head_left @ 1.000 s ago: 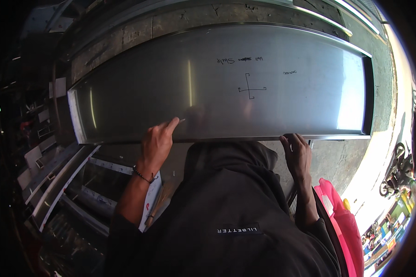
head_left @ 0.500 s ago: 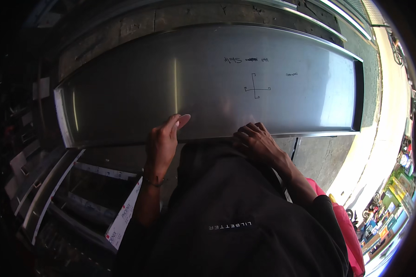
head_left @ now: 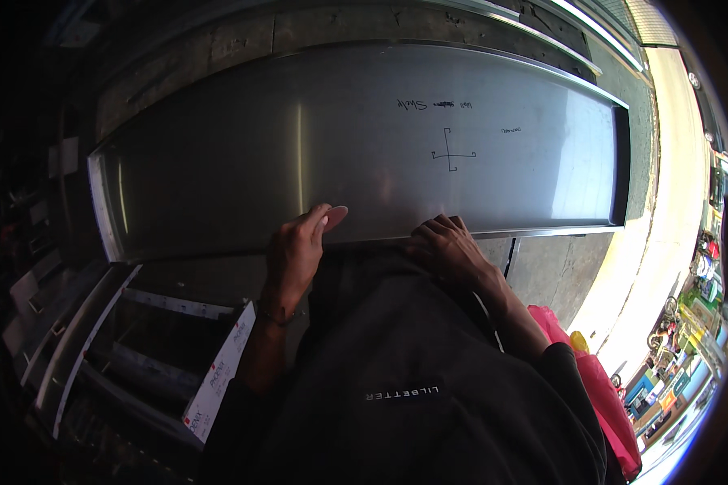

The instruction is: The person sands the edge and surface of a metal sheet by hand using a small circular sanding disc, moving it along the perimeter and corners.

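Note:
A long, shallow metal shelf panel [head_left: 364,145] with raised edges lies across in front of me, marked with a dark hand-drawn cross and some writing. Between the thumb and fingers of my left hand [head_left: 296,244] is a thin, round, reddish sanding disc [head_left: 336,217]. That hand is by the panel's near edge, left of the middle. Farther right, my right hand [head_left: 449,246] has its fingers bent over the same near edge; the thumb is mostly hidden.
White-and-red wrapped frame pieces [head_left: 218,376] stand at the lower left, near my left forearm. Something pink [head_left: 594,396] hangs by my right elbow. Long metal lengths [head_left: 542,44] lie beyond the panel. Sunlit pavement [head_left: 663,162] runs along the right.
My left hand has shifted a little right and nearer to me with the sanding disc. The right hand stays at the panel's edge. The whole view has turned slightly.

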